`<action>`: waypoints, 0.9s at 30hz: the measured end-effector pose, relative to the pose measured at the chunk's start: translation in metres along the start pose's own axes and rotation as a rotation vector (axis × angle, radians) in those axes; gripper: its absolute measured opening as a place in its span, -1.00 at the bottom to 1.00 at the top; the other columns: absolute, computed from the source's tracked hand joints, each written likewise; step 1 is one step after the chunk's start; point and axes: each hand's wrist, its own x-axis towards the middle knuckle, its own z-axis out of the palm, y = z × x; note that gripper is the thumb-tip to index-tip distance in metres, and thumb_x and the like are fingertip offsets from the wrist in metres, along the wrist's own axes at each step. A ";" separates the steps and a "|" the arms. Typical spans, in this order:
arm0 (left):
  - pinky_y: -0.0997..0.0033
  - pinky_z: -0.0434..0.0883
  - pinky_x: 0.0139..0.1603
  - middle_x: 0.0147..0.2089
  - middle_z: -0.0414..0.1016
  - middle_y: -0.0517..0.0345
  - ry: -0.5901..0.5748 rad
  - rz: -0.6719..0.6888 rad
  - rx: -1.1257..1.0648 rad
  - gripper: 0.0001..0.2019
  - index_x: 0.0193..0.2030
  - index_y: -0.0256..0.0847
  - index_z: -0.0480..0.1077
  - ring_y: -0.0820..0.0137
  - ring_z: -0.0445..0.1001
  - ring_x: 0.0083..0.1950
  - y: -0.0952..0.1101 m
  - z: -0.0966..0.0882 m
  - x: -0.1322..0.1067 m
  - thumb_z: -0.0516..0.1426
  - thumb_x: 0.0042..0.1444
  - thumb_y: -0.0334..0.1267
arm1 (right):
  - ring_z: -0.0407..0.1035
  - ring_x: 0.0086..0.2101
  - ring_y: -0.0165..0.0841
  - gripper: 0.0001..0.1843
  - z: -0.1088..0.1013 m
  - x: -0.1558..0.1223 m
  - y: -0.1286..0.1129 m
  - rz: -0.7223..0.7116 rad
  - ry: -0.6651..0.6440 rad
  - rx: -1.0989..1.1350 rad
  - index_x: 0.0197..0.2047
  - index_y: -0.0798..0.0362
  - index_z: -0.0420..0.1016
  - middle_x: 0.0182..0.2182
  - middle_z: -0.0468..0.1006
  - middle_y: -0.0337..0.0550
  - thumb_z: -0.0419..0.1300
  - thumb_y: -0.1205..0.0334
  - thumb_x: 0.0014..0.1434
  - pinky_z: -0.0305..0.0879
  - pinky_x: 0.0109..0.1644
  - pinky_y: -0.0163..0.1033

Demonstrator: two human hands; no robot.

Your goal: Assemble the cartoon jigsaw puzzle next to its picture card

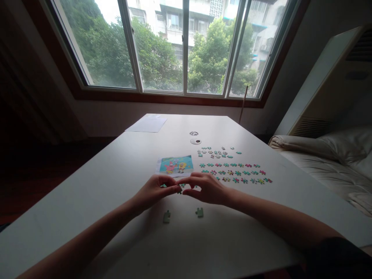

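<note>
My left hand [157,190] is closed in a pinch on a small dark green puzzle piece [179,190] just above the table. My right hand [205,188] reaches in from the other side. Its index fingertip meets the left fingertips, while its thumb stays apart below, leaving a gap. A few more puzzle pieces show partly behind and between the fingers. Nearer to me lie two loose green puzzle pieces, one on the left [166,216] and one on the right [199,212]. Just beyond my hands is a cartoon picture sheet [176,165].
Several rows of colourful puzzle pieces [230,172] spread over the white table [116,232] to the right. Farther back are two small round items [195,142] and some white paper [147,123]. A window stands beyond the table, and a padded light-coloured seat [325,155] is at right.
</note>
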 end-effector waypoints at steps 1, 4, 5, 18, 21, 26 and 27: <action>0.42 0.32 -0.29 -0.46 0.50 0.16 -0.018 -0.003 0.005 -0.71 -0.48 -0.27 0.48 0.35 0.42 -0.34 0.000 0.000 0.000 0.23 -0.09 -0.03 | 0.28 -0.46 -0.48 -0.73 0.000 -0.001 0.000 -0.015 0.001 -0.026 -0.02 -0.07 0.46 -0.39 0.47 -0.21 0.11 0.10 0.23 0.20 -0.37 -0.36; 0.43 0.31 -0.32 -0.50 0.48 0.18 -0.057 0.010 0.011 -0.70 -0.50 -0.28 0.47 0.37 0.40 -0.39 -0.001 0.001 0.000 0.23 -0.09 -0.03 | 0.30 -0.46 -0.46 -0.72 -0.001 -0.001 -0.001 -0.062 -0.006 -0.112 -0.04 -0.04 0.46 -0.40 0.48 -0.19 0.07 0.08 0.25 0.21 -0.35 -0.34; 0.43 0.31 -0.33 -0.51 0.47 0.19 -0.061 0.017 0.010 -0.70 -0.50 -0.28 0.46 0.38 0.40 -0.40 -0.001 0.001 0.000 0.22 -0.08 -0.03 | 0.30 -0.46 -0.44 -0.72 -0.001 -0.001 -0.002 -0.077 -0.011 -0.147 -0.05 -0.04 0.47 -0.41 0.48 -0.18 0.05 0.07 0.26 0.21 -0.34 -0.32; 0.44 0.33 -0.39 -0.42 0.46 0.14 0.075 0.257 0.410 -0.75 -0.33 -0.24 0.48 0.40 0.38 -0.41 -0.020 -0.015 0.003 0.10 0.11 -0.10 | 0.29 -0.51 -0.43 -0.70 -0.009 -0.004 0.008 0.020 0.239 -0.245 -0.14 0.03 0.51 -0.52 0.47 -0.19 0.10 0.04 0.20 0.19 -0.37 -0.28; 0.36 0.36 -0.28 -0.32 0.45 0.08 0.159 0.400 0.709 -0.82 -0.29 -0.20 0.48 0.34 0.40 -0.31 -0.034 -0.025 0.004 0.09 0.12 -0.20 | 0.27 -0.53 -0.44 -0.70 -0.011 -0.006 0.012 0.057 0.309 -0.193 -0.14 0.07 0.51 -0.55 0.44 -0.20 0.12 0.05 0.19 0.21 -0.39 -0.29; 0.34 0.38 -0.21 -0.23 0.45 0.04 0.124 0.452 0.824 -0.84 -0.27 -0.18 0.47 0.30 0.40 -0.22 -0.043 -0.036 0.007 0.06 0.15 -0.25 | 0.26 -0.53 -0.43 -0.70 -0.012 -0.007 0.015 0.136 0.328 -0.150 -0.15 0.03 0.50 -0.55 0.42 -0.21 0.12 0.03 0.17 0.22 -0.39 -0.27; 0.34 0.38 -0.20 -0.23 0.45 0.04 0.115 0.455 0.833 -0.84 -0.28 -0.17 0.47 0.30 0.40 -0.20 -0.043 -0.036 0.007 0.06 0.15 -0.25 | 0.26 -0.52 -0.43 -0.70 -0.012 -0.007 0.015 0.143 0.326 -0.145 -0.15 0.03 0.50 -0.54 0.43 -0.21 0.12 0.03 0.17 0.22 -0.38 -0.27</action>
